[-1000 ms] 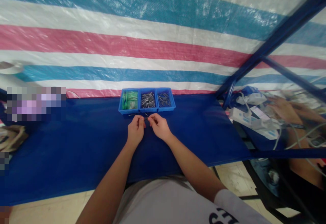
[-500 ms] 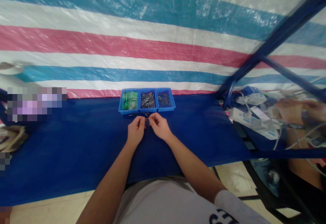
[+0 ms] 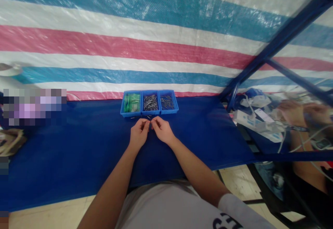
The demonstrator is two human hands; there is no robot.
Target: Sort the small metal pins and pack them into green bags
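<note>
My left hand (image 3: 139,132) and my right hand (image 3: 162,129) meet over the blue table, fingertips pinched and almost touching. Whatever lies between the fingers is too small to make out. Just beyond them stand three joined blue bins. The left bin (image 3: 122,109) has green and clear plastic packets (image 3: 132,103) in it. In the middle bin (image 3: 151,112) lies a heap of thin metal pieces (image 3: 150,102), like screws or pins. Fewer slim metal pieces (image 3: 167,102) lie in the right bin (image 3: 169,111). Two thin dark pieces (image 3: 135,117) rest on the table before the bins.
A striped plastic sheet (image 3: 156,55) hangs behind the blue table (image 3: 78,152). At right, a slanted blue frame bar (image 3: 273,48) stands near a white power strip (image 3: 256,125) and cables. Another person's hands (image 3: 291,112) are there. A brown bag-like object (image 3: 11,142) sits at left.
My fingertips have drawn slightly closer together. A thin yellowish piece seen between them before is now hidden. The other person's hands on the right have shifted a little.
</note>
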